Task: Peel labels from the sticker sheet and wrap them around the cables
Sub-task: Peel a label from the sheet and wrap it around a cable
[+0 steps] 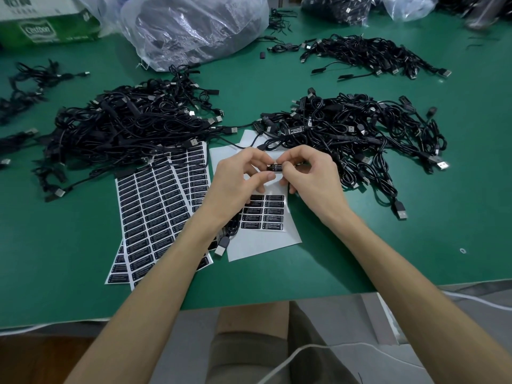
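Note:
Both hands meet above a nearly used-up sticker sheet (263, 242) on the green table. My left hand (238, 178) and my right hand (307, 173) pinch the two ends of a small black cable controller (275, 167) that carries a black label with white print. The cable's USB plug (221, 245) hangs below my left wrist. Several black labels (264, 214) remain on the white sheet. Full sticker sheets (155, 212) lie fanned out to the left.
A heap of black USB cables (130, 128) lies at the left, another (354, 134) at the right, a third (365, 55) at the far right. A clear plastic bag (194, 26) and a green carton (47, 26) stand at the back. The table's front edge (249, 303) is near.

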Available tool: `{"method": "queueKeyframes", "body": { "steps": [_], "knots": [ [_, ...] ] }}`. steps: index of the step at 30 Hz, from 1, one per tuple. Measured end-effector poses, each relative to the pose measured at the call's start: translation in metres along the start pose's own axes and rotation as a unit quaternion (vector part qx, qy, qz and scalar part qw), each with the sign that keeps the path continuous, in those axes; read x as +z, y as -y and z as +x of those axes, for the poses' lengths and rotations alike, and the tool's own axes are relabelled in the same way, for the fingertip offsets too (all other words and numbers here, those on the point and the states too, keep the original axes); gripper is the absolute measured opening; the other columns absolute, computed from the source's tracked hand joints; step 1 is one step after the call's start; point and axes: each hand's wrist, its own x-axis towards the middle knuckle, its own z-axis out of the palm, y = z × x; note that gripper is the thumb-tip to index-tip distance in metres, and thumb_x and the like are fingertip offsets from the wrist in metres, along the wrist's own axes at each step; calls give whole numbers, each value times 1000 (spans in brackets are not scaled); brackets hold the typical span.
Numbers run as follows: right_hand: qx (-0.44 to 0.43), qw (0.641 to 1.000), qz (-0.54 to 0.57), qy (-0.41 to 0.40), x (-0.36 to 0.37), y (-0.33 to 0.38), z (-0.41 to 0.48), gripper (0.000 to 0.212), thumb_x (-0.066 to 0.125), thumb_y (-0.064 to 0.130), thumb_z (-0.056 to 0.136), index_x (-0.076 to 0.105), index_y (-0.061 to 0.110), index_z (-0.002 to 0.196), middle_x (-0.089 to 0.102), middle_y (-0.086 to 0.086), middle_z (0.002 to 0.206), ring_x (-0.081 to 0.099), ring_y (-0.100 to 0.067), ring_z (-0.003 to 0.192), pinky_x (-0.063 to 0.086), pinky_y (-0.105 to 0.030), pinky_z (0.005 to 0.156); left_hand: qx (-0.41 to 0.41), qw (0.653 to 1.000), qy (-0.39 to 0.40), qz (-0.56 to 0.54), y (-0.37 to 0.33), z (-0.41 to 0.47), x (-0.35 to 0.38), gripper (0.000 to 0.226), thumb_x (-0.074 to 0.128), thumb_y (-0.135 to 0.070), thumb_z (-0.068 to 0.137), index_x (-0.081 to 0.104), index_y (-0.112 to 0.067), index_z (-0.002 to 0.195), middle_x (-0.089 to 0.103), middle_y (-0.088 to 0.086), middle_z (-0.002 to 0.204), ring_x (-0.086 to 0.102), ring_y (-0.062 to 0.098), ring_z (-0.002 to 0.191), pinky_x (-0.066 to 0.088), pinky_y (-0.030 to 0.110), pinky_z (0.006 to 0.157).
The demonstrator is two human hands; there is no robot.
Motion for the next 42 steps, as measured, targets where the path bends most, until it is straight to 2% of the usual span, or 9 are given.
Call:
{"method": "queueKeyframes", "body": {
  "steps": [12,20,31,37,40,42],
  "knots": [
    [2,1000,-13,2,0,1,-1,15,61,3,93,71,14,92,67,4,68,61,1,50,45,-11,52,4,1000,-1,9,-2,-1,0,19,80,-14,89,70,-20,104,71,-4,83,70,17,62,46,12,52],
    [0,1000,-22,4,0,1,0,16,61,4,93,71,16,92,66,5,65,61,0,51,45,-12,54,19,999,-2,29,0,-1,1,18,80,-17,90,69,-21,104,70,-9,84,71,14,62,51,16,62],
    [5,1000,-27,13,0,-1,-1,15,62,5,93,72,16,92,67,6,61,59,-1,50,44,-10,54,7,1000,5,7,-2,-1,0,15,80,-21,90,68,-23,100,72,-11,86,71,16,62,49,15,59],
    [3,999,-41,26,1,-3,0,17,63,8,93,72,22,90,71,-1,68,61,-6,55,54,-24,59,-1,999,-2,32,-1,-2,2,8,73,-16,94,68,-20,99,71,-6,83,70,15,68,58,30,69],
    [5,999,-39,31,2,-4,1,12,65,10,93,71,20,94,72,-3,75,65,-12,61,59,-38,66,-1,999,-7,36,-1,-2,1,8,70,-12,93,67,-18,97,70,-3,83,69,17,71,59,32,72],
    [7,999,-32,32,2,-4,2,9,68,12,94,71,20,97,73,-3,80,67,-17,66,60,-42,68,-9,999,-16,31,-1,-2,1,9,69,-11,93,67,-19,96,70,-2,82,69,18,70,59,31,72]
  ]
}}
